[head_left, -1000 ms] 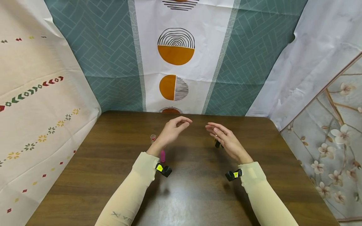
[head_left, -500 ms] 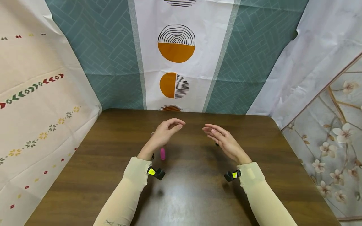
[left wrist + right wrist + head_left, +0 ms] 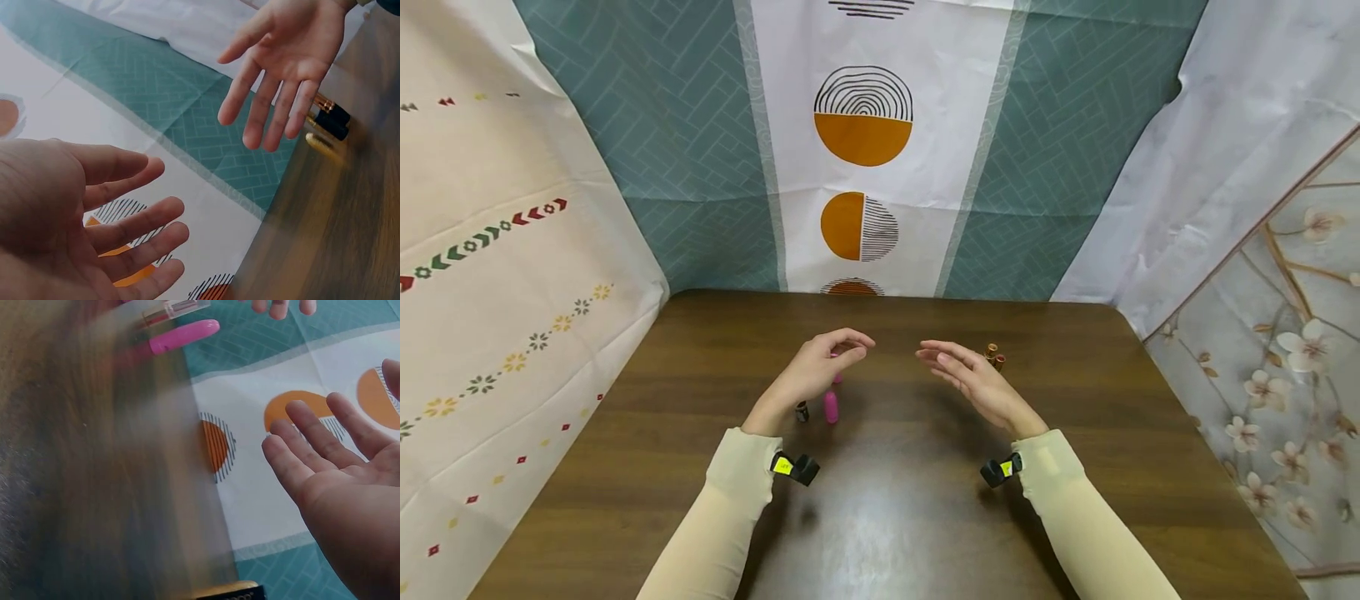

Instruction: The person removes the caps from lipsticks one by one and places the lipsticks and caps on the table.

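Note:
In the head view my left hand (image 3: 812,367) hovers over the left middle of the table, fingers loosely bent and nothing in them. A pink tube (image 3: 831,407) and a small dark-and-clear item (image 3: 802,411) stand close by it; another pink piece is mostly hidden behind its fingers. Opposite, my right hand (image 3: 977,383) is held up with relaxed fingers, also bare. Gold-topped tubes (image 3: 992,351) stand just behind it. The left wrist view shows their black-and-gold bodies (image 3: 331,119). Beside the pink tube (image 3: 184,336), the right wrist view catches a clear tube (image 3: 175,309) with reddish contents.
The brown wooden table (image 3: 887,517) runs back to a teal and white cloth (image 3: 865,183). Patterned cream fabric (image 3: 512,333) hangs at the left, and a floral sheet (image 3: 1277,400) at the right. Wrist cameras (image 3: 805,469) sit on both sleeves.
My left hand has moved left and nearer to me, uncovering the small dark item. The right hand has shifted slightly left and nearer, so the gold-topped tubes now show.

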The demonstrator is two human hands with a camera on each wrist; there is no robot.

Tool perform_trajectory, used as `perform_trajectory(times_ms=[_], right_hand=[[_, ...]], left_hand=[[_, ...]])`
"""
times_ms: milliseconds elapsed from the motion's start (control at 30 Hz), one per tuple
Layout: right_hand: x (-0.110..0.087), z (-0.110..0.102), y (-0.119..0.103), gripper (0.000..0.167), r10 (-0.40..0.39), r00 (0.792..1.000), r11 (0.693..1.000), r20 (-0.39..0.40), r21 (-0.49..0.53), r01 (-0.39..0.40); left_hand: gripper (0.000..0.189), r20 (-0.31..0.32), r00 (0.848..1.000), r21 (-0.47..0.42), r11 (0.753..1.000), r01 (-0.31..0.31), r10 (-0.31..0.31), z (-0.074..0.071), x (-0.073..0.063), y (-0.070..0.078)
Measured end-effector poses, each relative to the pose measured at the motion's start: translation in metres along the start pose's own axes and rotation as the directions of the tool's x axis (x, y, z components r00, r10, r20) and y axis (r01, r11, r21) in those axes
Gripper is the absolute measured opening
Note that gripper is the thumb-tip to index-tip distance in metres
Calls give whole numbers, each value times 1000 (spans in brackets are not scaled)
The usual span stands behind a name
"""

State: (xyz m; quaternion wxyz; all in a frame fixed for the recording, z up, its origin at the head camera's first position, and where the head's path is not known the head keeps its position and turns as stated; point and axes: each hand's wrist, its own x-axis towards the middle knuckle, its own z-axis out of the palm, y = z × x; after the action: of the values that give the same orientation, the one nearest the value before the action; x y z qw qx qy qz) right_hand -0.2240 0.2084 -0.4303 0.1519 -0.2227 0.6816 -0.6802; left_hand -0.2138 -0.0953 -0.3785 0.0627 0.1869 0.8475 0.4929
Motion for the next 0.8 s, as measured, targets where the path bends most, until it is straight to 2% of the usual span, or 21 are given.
perform_trajectory(times_ms=[267, 500, 800], right_hand=[[2, 9, 5, 45, 16, 1000, 1000, 18, 0, -16], [4, 15, 7, 49, 29, 999, 1000, 34, 1, -29], [9, 22, 20, 52, 33, 998, 999, 62, 12, -34]], left_hand=[[23, 12, 1000, 70, 997, -24, 24, 0, -7, -2], [23, 41, 998, 114, 992, -50, 45, 1, -11, -4], [21, 79, 996, 158, 986, -55, 43, 1, -11, -13]])
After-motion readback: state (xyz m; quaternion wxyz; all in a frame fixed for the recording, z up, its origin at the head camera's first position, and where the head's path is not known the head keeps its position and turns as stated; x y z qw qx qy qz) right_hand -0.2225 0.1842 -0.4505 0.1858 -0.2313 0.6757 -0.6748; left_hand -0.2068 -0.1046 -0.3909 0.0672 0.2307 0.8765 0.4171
